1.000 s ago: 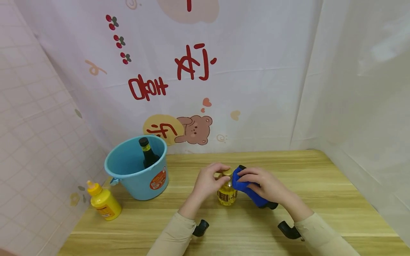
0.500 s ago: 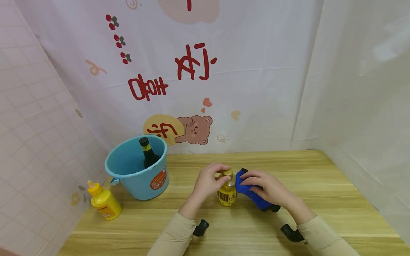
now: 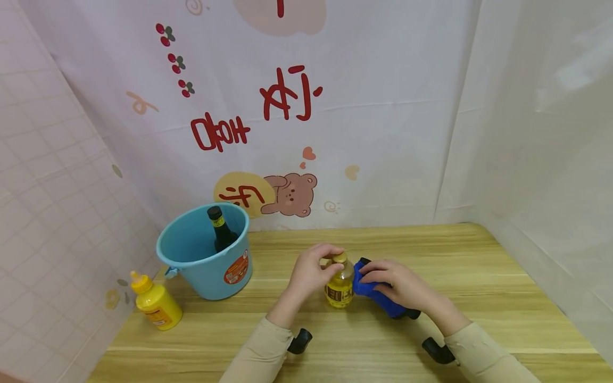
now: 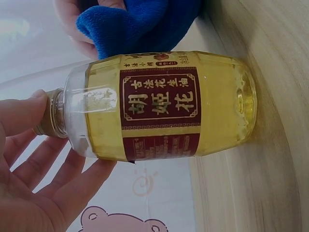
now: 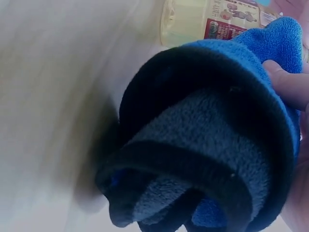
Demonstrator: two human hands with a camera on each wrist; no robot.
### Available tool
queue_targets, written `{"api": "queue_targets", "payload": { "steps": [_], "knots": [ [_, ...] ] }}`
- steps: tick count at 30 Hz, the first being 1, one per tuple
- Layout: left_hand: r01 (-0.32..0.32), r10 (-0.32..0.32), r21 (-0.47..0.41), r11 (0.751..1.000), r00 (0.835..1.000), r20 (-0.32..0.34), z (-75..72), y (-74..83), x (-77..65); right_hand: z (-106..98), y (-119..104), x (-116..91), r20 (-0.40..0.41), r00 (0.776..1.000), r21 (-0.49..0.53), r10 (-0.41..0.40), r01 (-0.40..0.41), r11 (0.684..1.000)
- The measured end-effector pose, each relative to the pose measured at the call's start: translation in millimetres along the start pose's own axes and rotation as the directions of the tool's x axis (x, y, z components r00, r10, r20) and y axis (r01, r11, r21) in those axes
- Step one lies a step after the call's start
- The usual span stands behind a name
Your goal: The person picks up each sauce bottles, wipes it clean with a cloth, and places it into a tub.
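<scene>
A small bottle of yellow cooking oil (image 3: 339, 292) with a gold cap stands upright on the wooden table. My left hand (image 3: 312, 269) grips it by the cap and neck; in the left wrist view the thumb lies on the gold cap (image 4: 48, 116) and the fingers curl behind the neck. Just right of the bottle, my right hand (image 3: 399, 282) holds a bunched blue cloth (image 3: 378, 298) with dark edging. Seen from the right wrist, the cloth (image 5: 212, 121) hangs in folds with its grey underside showing, and its blue top overlaps the bottle's label.
At the left stands a light blue bucket (image 3: 203, 274) with a dark, black-capped bottle (image 3: 222, 230) leaning inside. A yellow squeeze bottle (image 3: 158, 306) is in front of it, near the table's left edge. A printed white curtain (image 3: 383, 133) hangs behind the table (image 3: 479, 298).
My right hand has drawn the blue cloth slightly right and down, along the side of the oil bottle. My left hand and the bottle have stayed in place.
</scene>
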State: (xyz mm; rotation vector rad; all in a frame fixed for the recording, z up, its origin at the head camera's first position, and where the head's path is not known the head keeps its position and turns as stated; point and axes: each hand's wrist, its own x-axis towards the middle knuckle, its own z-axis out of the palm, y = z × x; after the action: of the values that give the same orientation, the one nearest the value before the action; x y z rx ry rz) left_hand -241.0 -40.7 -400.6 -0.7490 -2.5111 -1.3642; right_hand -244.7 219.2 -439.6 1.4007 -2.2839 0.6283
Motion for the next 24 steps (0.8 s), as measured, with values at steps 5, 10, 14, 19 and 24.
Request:
{"api": "queue_targets", "payload": {
  "steps": [5, 10, 14, 19, 24],
  "knots": [
    [0.001, -0.001, -0.006, 1.000, 1.000, 0.000, 0.7, 1.0, -0.8, 0.4, -0.4, -1.1, 0.025, 1.000, -0.002, 0.000, 0.000, 1.000],
    [0.003, -0.003, -0.012, 1.000, 1.000, 0.000, 2.1, 0.3, -1.0, 1.0, -0.9, -2.8, 0.037, 0.999, -0.014, 0.004, -0.003, 1.000],
    [-0.008, 0.008, -0.011, 1.000, 1.000, 0.000, 2.6, -0.4, -0.6, 4.4, -0.8, -4.9, 0.087, 0.996, -0.044, 0.013, -0.009, 0.999],
    [-0.009, 0.009, -0.011, 1.000, 1.000, 0.000, 1.4, 0.3, -0.3, 11.1, 1.1, -4.7, 0.146, 0.989, -0.043, 0.031, -0.025, 0.999],
    [0.002, -0.002, -0.005, 1.000, 1.000, 0.002, -0.1, 0.7, -0.1, 15.9, 2.9, -2.4, 0.171, 0.985, -0.054, 0.013, -0.003, 0.999]
  ]
}}
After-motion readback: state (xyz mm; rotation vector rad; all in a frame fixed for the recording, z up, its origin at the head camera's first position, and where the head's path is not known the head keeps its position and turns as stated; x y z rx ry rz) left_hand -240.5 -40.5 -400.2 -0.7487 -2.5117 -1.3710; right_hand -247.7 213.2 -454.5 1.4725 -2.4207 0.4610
